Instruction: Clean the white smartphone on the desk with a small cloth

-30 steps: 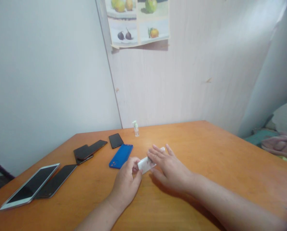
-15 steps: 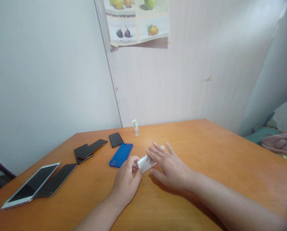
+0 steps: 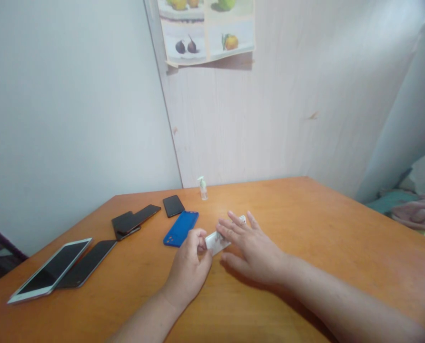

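Note:
A flat white phone-sized object with greyish marks on its face is held in front of me, a little above or on the table. My left hand pinches its left end between thumb and fingers. Over its middle and right part lies my right hand, palm down, with the fingers spread and stretched out. Only the object's left part and a small far-right corner show; the rest is hidden under the fingers. Just beyond my left hand lies a blue phone case.
A black phone lies behind the blue case. Two dark phones overlap further left. At the near left, a white-framed tablet rests beside a dark phone-like slab. A small pump bottle stands near the wall on the wooden table.
The whole view has shifted slightly, so the table's things appear a little further right. Both hands keep nearly the same places on the white object.

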A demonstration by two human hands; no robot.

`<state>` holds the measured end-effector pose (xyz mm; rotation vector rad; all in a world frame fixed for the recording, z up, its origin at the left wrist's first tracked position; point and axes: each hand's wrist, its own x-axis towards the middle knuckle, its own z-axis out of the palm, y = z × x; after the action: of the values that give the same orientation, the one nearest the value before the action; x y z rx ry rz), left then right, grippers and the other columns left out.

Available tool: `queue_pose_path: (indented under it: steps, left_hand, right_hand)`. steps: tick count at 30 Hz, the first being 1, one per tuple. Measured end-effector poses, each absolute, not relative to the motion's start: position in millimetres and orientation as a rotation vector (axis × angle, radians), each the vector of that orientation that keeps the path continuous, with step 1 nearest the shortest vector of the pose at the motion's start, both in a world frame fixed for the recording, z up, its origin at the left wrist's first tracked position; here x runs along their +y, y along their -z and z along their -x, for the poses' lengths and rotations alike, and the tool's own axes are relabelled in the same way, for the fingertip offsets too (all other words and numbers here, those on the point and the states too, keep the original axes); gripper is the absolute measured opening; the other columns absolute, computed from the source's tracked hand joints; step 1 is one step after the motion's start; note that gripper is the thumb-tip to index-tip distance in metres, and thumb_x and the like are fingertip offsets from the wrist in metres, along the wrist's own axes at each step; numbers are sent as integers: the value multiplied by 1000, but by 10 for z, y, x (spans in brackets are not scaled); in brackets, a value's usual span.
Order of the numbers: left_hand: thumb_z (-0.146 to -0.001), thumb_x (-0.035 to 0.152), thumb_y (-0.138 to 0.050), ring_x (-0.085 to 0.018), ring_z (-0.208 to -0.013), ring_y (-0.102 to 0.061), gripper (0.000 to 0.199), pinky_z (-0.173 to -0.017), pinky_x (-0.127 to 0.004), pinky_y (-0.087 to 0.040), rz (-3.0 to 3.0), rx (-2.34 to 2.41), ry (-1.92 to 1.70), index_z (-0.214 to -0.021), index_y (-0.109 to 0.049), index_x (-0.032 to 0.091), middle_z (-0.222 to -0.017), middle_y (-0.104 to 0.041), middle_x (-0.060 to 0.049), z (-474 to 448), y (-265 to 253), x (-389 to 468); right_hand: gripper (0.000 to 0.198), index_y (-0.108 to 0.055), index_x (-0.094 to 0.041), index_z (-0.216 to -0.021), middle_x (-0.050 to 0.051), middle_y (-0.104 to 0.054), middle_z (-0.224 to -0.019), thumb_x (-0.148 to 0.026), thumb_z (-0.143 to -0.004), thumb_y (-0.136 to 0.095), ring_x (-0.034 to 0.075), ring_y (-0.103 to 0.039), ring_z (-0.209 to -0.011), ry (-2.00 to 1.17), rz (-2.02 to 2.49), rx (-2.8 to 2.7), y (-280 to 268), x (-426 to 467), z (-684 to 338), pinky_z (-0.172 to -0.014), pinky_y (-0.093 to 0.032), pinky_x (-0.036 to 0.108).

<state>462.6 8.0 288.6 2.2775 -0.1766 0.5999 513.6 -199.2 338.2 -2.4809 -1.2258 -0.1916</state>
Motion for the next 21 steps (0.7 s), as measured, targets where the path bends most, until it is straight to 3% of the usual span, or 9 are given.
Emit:
queue_pose_path:
  steps: [4, 10, 16, 21]
  left_hand:
    - [-85, 22, -57, -19, -84, -63, 31, -80, -34, -50, -2266, -167, -612, -113, -46, 23, -89, -61, -1, -4636, -2850, 80]
    - [-87, 23, -57, -20, -91, -65, 40, -83, -35, -51, -2222, -208, -604, -123, -42, 23, -102, -65, -5, -4609, -2848, 47]
    - [-87, 19, -54, -17, -82, -62, 44, -80, -33, -51, -2267, -196, -670, -128, -38, 22, -87, -59, 0, -4619, -2828, 37]
    - [-88, 19, -56, -18, -87, -63, 44, -83, -34, -51, -2244, -200, -621, -128, -38, 22, -92, -61, -2, -4618, -2832, 36]
  right_hand:
    - [63, -42, -20, -149, 10, -39, -156, -43, -91, -49, 34, -15, -149, 240, 2548, -1082, -3381, -2013, -5205, -117, 4, 65]
    - [68, -32, -27, -154, 4, -34, -159, -40, -89, -52, 33, -12, -150, 187, 2410, -1395, -3409, -1910, -4950, -117, 4, 63]
    - [61, -41, -24, -150, 7, -38, -156, -44, -93, -48, 33, -10, -150, 226, 2525, -1203, -3413, -2000, -5122, -116, 8, 64]
    - [69, -33, -24, -154, 7, -32, -160, -49, -92, -50, 35, -9, -150, 207, 2485, -1312, -3407, -1973, -5055, -116, 6, 66]
